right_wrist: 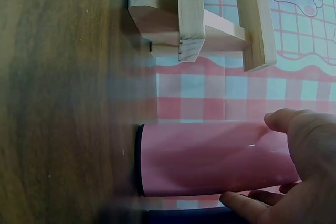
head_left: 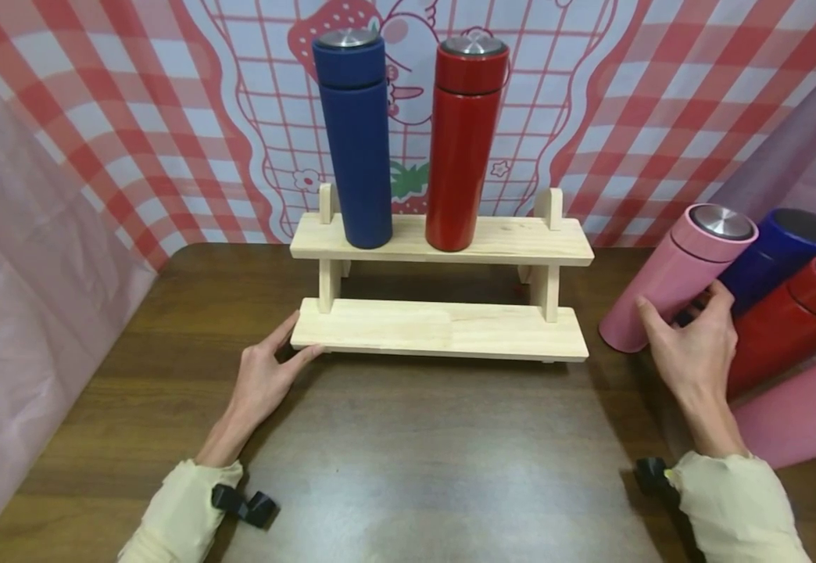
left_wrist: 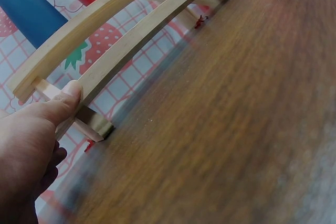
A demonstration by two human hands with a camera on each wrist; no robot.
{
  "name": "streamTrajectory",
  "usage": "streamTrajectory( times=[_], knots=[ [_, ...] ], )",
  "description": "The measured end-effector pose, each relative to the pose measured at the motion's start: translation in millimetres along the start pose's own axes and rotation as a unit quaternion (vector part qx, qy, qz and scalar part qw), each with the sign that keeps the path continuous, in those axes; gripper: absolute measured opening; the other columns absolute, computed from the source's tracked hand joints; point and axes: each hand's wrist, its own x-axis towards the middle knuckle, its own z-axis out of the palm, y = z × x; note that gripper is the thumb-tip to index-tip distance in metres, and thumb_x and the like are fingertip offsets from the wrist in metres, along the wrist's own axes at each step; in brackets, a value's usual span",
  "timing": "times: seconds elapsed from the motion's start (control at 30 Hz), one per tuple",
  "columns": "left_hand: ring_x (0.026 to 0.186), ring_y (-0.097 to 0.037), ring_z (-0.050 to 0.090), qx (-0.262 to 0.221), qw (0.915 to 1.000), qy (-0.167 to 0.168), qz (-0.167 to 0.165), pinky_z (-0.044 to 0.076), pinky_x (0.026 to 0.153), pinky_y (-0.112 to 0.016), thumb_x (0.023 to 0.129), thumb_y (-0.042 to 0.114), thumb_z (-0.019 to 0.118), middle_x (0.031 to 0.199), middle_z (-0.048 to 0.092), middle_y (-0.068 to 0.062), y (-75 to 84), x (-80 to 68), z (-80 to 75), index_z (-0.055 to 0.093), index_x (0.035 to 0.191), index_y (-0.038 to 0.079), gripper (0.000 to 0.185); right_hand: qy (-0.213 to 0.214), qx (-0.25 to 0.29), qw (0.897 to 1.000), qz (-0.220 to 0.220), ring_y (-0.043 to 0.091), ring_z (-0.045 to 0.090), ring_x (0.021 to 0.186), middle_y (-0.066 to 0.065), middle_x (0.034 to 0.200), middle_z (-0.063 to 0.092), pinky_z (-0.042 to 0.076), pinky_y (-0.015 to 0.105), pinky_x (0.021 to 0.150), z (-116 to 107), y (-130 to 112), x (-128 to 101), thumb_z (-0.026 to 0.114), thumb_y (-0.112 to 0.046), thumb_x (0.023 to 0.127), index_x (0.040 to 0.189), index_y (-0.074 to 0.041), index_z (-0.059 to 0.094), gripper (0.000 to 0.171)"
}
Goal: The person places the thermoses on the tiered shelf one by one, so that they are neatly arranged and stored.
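Note:
A two-tier wooden rack (head_left: 443,328) stands on the table. On its upper shelf are a blue thermos bottle (head_left: 355,148) and a red thermos bottle (head_left: 466,148), both upright with steel-topped lids. My left hand (head_left: 263,383) grips the left end of the lower shelf; its thumb (left_wrist: 71,93) lies along the front edge in the left wrist view. To the right of the rack, my right hand (head_left: 699,352) holds a pink thermos bottle (head_left: 675,274), thumb on one side and fingers on the other. In the right wrist view the pink bottle's base (right_wrist: 139,160) is close to the tabletop.
Beside the pink bottle at the right stand a dark blue bottle (head_left: 774,258), another red bottle (head_left: 795,328) and a second pink bottle (head_left: 802,414). A red-and-white checked cloth (head_left: 703,94) hangs behind the table (head_left: 408,453). Pink fabric (head_left: 21,274) drapes at the left.

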Motion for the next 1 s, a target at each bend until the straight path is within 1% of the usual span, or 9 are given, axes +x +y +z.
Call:
streamTrajectory(
  times=[0.07,0.17,0.27,0.37,0.53,0.73,1.0],
  knots=[
    [0.13,-0.038,0.056,-0.001,1.0,0.001,0.001,0.048,0.102,-0.057,0.091,0.023,0.084,0.144,0.056,-0.021,0.0,0.0,-0.2,0.053,0.149,-0.002,0.07,-0.001,-0.006,1.0,0.001,0.021,0.061,0.113,0.015,0.136,0.063,0.042,0.011,0.079,0.0,-0.5,0.6,0.077,-0.036,0.09,0.151,-0.01,0.044,0.074],
    [0.13,-0.038,0.056,-0.002,1.0,0.002,0.002,0.048,0.102,-0.057,0.09,0.023,0.084,0.144,0.056,-0.021,0.0,0.0,-0.4,0.053,0.148,-0.002,0.07,0.0,-0.01,1.0,0.002,0.01,0.059,0.104,0.016,0.133,0.064,0.04,0.012,0.077,-0.1,-1.1,1.1,0.077,-0.037,0.09,0.151,-0.01,0.044,0.074],
    [0.13,-0.038,0.056,-0.004,1.0,0.002,0.001,0.047,0.102,-0.057,0.09,0.023,0.084,0.144,0.056,-0.021,0.1,-0.1,-0.6,0.053,0.149,-0.002,0.07,0.0,-0.012,1.0,0.003,0.0,0.054,0.096,0.017,0.131,0.065,0.039,0.013,0.078,-0.3,-1.3,1.3,0.077,-0.038,0.09,0.151,-0.01,0.044,0.075],
    [0.131,-0.038,0.056,-0.004,1.0,0.002,0.002,0.047,0.102,-0.057,0.09,0.023,0.084,0.145,0.056,-0.021,0.0,-0.3,-0.5,0.053,0.149,-0.002,0.07,0.0,-0.014,1.0,0.0,-0.004,0.051,0.093,0.017,0.129,0.066,0.038,0.014,0.079,-0.3,-1.1,1.4,0.077,-0.038,0.09,0.151,-0.01,0.044,0.075],
    [0.13,-0.038,0.056,-0.003,1.0,0.001,0.001,0.047,0.102,-0.057,0.09,0.023,0.084,0.145,0.055,-0.021,0.3,-0.3,-0.1,0.053,0.148,-0.002,0.07,0.011,-0.003,1.0,-0.007,-0.008,0.05,0.09,0.018,0.127,0.067,0.039,0.013,0.08,0.3,0.2,1.4,0.079,-0.036,0.089,0.149,-0.011,0.047,0.073],
    [0.132,-0.038,0.055,-0.003,1.0,-0.003,-0.002,0.047,0.103,-0.057,0.091,0.023,0.083,0.146,0.055,-0.021,2.0,0.5,-0.6,0.053,0.149,-0.001,0.07,0.025,0.012,1.0,-0.013,-0.009,0.051,0.09,0.019,0.126,0.068,0.04,0.012,0.082,0.4,2.0,3.1,0.082,-0.034,0.086,0.146,-0.015,0.052,0.07],
    [0.131,-0.037,0.055,-0.004,1.0,-0.003,-0.003,0.047,0.103,-0.057,0.091,0.023,0.083,0.145,0.055,-0.021,1.7,0.2,-0.8,0.053,0.149,-0.001,0.07,0.041,0.01,0.999,-0.019,-0.012,0.05,0.087,0.017,0.122,0.07,0.04,0.011,0.079,2.5,2.0,0.9,0.084,-0.034,0.085,0.143,-0.013,0.055,0.068]
  ],
)
